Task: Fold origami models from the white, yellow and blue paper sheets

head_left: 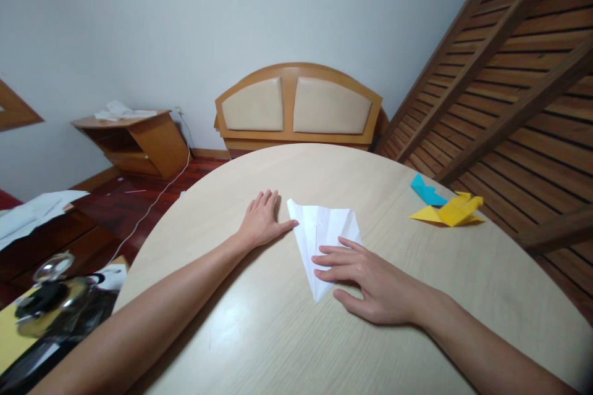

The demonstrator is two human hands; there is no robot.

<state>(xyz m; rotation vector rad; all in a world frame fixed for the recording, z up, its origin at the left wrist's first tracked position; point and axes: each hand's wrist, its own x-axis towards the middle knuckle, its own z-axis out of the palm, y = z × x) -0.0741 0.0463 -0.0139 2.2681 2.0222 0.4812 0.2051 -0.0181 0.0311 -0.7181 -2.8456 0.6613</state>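
Note:
A folded sheet of white paper (324, 222) lies on the round table in front of me, creased and narrowing to a point toward me. My left hand (264, 221) rests flat on the tabletop to its left, fingers stretched away, the thumb tip touching the paper's left edge. Across the paper's right and lower part lies my right hand (356, 278), palm down with fingers spread, covering some of it. Neither hand grips anything.
The pale round table (222, 333) carries a blue folded paper piece (427, 191) and a yellow folded paper piece (456, 210) at the right. Beyond are a headboard (299, 105), a wooden cabinet (157, 142) and a slatted wooden frame (509, 99). Cluttered items stand lower left.

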